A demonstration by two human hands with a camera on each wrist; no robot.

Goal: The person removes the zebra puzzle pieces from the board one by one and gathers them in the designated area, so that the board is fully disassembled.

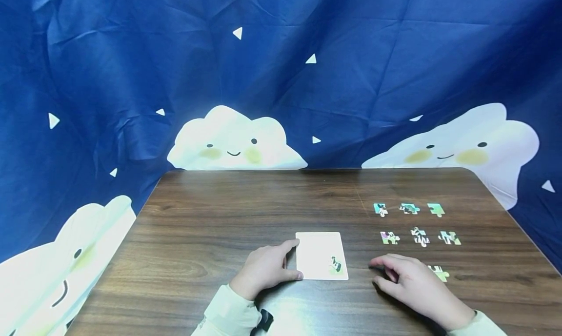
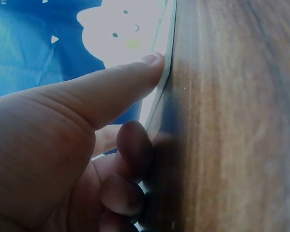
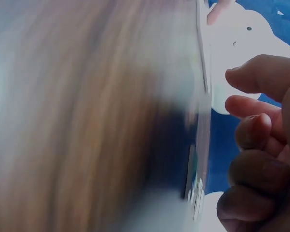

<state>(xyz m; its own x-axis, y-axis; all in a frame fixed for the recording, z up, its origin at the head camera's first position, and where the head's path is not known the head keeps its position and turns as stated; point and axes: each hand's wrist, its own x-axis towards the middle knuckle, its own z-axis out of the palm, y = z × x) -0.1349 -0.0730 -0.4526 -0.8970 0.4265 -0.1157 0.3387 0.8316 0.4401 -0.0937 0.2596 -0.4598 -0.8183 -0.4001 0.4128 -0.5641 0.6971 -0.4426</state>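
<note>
A white square board point(image 1: 313, 250) with a small black, white and green picture near its lower right corner lies flat on the table. Along its left side rests my left hand point(image 1: 265, 268), thumb at the near corner and index finger at the upper part of that edge. In the left wrist view the thumb point(image 2: 130, 87) lies straight against the board's edge and the other fingers curl loosely. My right hand point(image 1: 410, 281) hovers right of the board, holding nothing, thumb and index finger apart. It partly covers a green-and-white puzzle piece point(image 1: 441, 273).
Several jigsaw pieces lie in rows at the right, among them a plain green one point(image 1: 436, 209) at the back and a black-and-white one point(image 1: 420, 237) in the middle row. The brown wooden table point(image 1: 210, 214) ends at a blue curtain point(image 1: 272, 72) with cloud faces.
</note>
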